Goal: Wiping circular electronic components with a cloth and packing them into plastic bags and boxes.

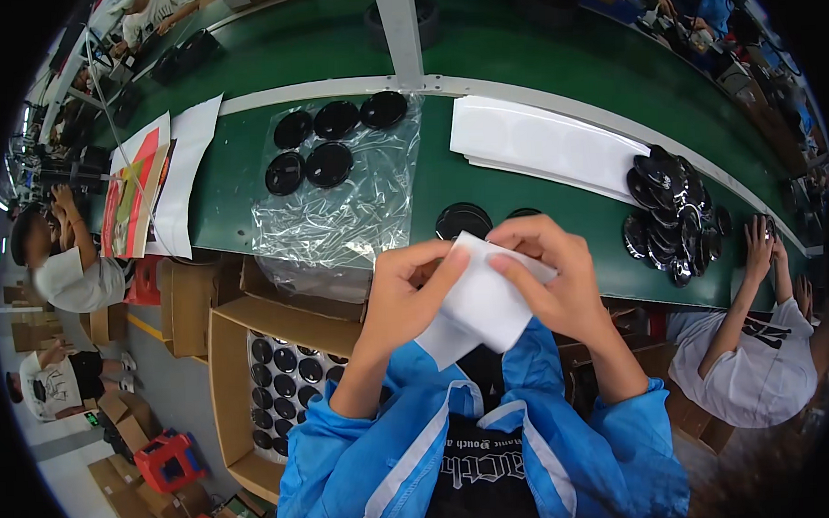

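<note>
A bent white sheet [485, 293], thin like paper or film, is held in front of my chest, with its lower end hanging down. My left hand [414, 291] pinches its left edge between thumb and fingers. Its upper right side is gripped by my right hand [552, 277], the thumb lying on top. Just beyond my hands, a round glossy black disc [461, 219] lies on the green bench, and another [524, 213] is partly hidden by my right hand. A stack of long white sheets [547, 140] with faint round outlines rests farther back.
Several black discs [329, 163] lie on a clear plastic bag [336, 221] at left. A heap of discs [673, 204] is at right, near a co-worker's hands [759, 242]. An open carton [224, 357] of discs stands below left. A metal post [402, 40] rises behind the bench.
</note>
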